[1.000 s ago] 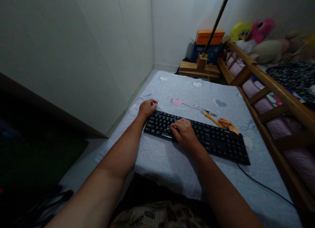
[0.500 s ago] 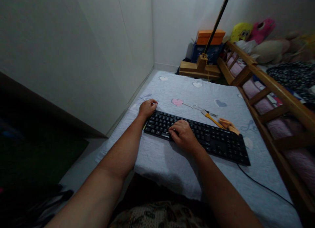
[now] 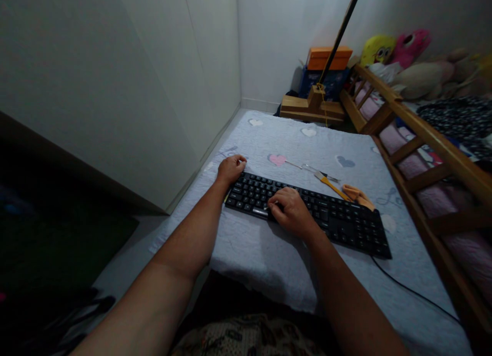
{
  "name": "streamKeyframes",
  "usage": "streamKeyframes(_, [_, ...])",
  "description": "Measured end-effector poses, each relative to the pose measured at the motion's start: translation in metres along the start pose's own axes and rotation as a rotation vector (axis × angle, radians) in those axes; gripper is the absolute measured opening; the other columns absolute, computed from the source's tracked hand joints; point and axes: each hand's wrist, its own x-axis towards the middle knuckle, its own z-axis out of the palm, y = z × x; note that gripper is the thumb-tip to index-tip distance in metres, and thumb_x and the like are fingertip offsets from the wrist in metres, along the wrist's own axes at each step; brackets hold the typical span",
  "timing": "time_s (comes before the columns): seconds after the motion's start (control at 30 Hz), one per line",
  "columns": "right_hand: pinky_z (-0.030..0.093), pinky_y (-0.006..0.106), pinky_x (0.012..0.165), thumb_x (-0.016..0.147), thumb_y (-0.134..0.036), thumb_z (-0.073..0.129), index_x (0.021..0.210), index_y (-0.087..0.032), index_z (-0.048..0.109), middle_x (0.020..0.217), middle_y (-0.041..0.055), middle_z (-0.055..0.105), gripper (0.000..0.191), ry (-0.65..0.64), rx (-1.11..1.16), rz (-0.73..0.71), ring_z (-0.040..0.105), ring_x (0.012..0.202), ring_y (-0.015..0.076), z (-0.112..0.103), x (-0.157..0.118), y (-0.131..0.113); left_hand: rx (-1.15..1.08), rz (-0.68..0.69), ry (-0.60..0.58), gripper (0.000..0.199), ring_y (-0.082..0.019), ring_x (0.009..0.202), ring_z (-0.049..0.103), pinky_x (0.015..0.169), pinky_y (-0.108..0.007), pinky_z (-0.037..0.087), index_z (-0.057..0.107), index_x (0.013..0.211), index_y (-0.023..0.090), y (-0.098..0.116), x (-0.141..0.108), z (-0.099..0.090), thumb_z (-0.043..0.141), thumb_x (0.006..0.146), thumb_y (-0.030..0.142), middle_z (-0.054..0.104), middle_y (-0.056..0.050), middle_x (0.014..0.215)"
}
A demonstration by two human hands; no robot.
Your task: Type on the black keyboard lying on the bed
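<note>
A black keyboard (image 3: 342, 223) lies at a slant on the light blue cloth (image 3: 253, 253) with heart patterns. My left hand (image 3: 231, 169) rests at the keyboard's upper left corner, its fingers curled; whatever they may hold is hidden. Over the keys left of the keyboard's middle, my right hand (image 3: 288, 207) is closed in a pinch, with a small whitish tip showing at its fingertips, too small to name. Behind the keyboard lie a brush with a yellow handle (image 3: 334, 188), metal tweezers (image 3: 313, 168), a thin white stick (image 3: 293, 164) and a folded orange cloth (image 3: 357, 196).
A black cable (image 3: 415, 293) runs from the keyboard to the lower right. Along the right side stands a wooden bed rail (image 3: 434, 135). A pale cabinet panel (image 3: 154, 79) is on the left. Behind the table are a wooden stand (image 3: 311, 107) and an orange box (image 3: 328, 58).
My right hand has shifted slightly to the right along the keys, uncovering more of the space bar. My left hand and the keyboard have stayed in place.
</note>
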Motion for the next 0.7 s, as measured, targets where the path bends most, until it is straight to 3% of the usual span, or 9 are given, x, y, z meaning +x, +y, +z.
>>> streamKeyframes(0.4, [0.039,0.037,0.086,0.093,-0.016,0.06,0.083,-0.02,0.07,0.08,0.0043,0.07,0.014,-0.008,0.0,-0.034,0.058,0.084,0.0204,0.0062,0.0006,-0.0003,0.009,-0.009,-0.002,0.029,-0.017,0.07,0.058,0.067,-0.027,0.041,0.076,0.1,0.018,0.0012,0.0002,-0.0007,0.055,0.086,0.031,0.069,-0.002,0.075])
streamKeyframes(0.7, [0.039,0.037,0.083,0.088,-0.014,0.057,0.077,-0.02,0.067,0.077,0.0041,0.068,0.017,-0.003,0.007,0.0,0.057,0.081,0.0199,0.0004,0.0003,0.0,0.021,-0.008,-0.008,0.03,-0.017,0.071,0.059,0.069,-0.028,0.042,0.076,0.101,0.018,0.001,0.0001,-0.0012,0.055,0.086,0.032,0.069,-0.003,0.076])
